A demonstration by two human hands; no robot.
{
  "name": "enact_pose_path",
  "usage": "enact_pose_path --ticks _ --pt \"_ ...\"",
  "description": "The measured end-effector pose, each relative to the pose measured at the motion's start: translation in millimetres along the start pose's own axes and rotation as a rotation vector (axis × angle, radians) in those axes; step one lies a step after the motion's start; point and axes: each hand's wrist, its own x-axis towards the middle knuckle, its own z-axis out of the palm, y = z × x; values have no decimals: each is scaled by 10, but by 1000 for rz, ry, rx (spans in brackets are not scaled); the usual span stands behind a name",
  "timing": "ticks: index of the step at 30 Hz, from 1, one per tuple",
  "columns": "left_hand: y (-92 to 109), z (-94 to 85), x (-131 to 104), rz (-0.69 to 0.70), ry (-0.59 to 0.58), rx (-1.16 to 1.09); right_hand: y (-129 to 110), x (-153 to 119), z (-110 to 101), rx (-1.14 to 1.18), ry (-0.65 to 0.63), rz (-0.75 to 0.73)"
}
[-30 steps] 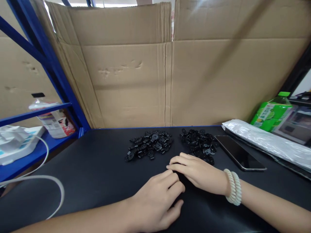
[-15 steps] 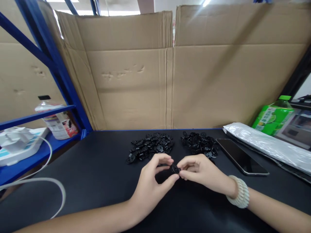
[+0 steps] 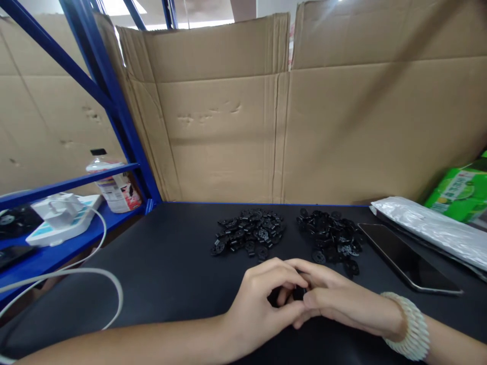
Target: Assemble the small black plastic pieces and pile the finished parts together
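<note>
My left hand [image 3: 262,304] and my right hand [image 3: 335,296] meet over the black table, fingers overlapping around a small black part [image 3: 299,292]. Most of that part is covered by the fingers of both hands. Beyond my left hand lies a loose pile of black round parts [image 3: 251,233]. A second pile of similar black parts [image 3: 331,235] lies just beyond my right hand, with a few pieces spread toward it. A pale beaded band circles my right wrist.
A phone [image 3: 409,258] and a silvery plastic package [image 3: 429,223] lie at the right, beside a green pack [image 3: 462,190]. On the left blue shelf stand a bottle [image 3: 117,187] and a white power strip [image 3: 64,225] with cables. Cardboard [image 3: 224,142] walls the back.
The view has shifted, so the scene sits further right and left. My hands have closed together around the black part, which is now more hidden, and they sit nearer the table's front.
</note>
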Motion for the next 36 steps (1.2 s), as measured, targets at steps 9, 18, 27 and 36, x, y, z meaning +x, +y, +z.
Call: enact_pose_path --ticks 9,18,27,36 --pt "-15 -19 12 -14 -49 -67 -33 21 -30 59 -45 70" --pt "3 87 29 17 -12 -21 -15 38 3 25 -2 61" --pt "20 72 23 28 -23 38 8 40 12 10 -3 53" --pt "35 -12 8 -68 55 -123 -43 -5 -128 115 -37 30"
